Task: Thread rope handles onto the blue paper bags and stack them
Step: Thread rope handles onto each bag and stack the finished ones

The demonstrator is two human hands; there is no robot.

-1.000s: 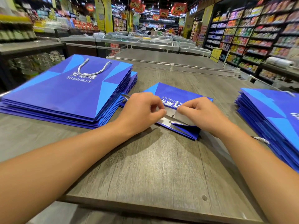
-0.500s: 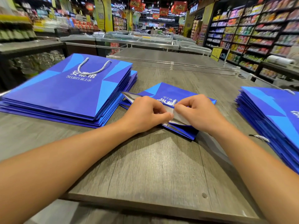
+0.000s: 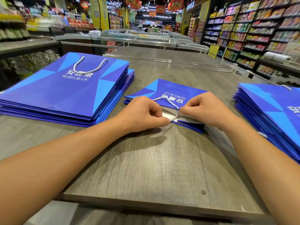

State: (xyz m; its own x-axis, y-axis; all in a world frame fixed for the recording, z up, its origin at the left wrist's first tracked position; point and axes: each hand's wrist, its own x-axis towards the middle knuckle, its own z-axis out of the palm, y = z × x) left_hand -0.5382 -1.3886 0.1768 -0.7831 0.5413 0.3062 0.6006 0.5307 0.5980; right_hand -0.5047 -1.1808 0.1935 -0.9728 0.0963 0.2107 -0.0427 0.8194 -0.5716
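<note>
A flat blue paper bag (image 3: 170, 90) lies in the middle of the grey wooden table (image 3: 146, 168), its mouth towards me. A white rope handle (image 3: 168, 101) curls across its top face and runs down through the near edge. My left hand (image 3: 142, 113) pinches the rope end at the bag's mouth. My right hand (image 3: 206, 109) pinches the bag's upper edge beside the rope. To the left is a stack of blue bags (image 3: 65, 90), the top one with a rope handle (image 3: 88, 66). Another stack of blue bags (image 3: 272, 114) sits at the right.
The table's near edge (image 3: 146, 207) is close to me. A clear rail (image 3: 170, 62) crosses the table's far side. Freezer chests (image 3: 134, 38) stand beyond it, and stocked shop shelves (image 3: 253, 28) line the right aisle.
The bag's open white mouth flap has come down flat. The rope handle now shows on top of the bag, and my left hand has drawn its end out at the near edge.
</note>
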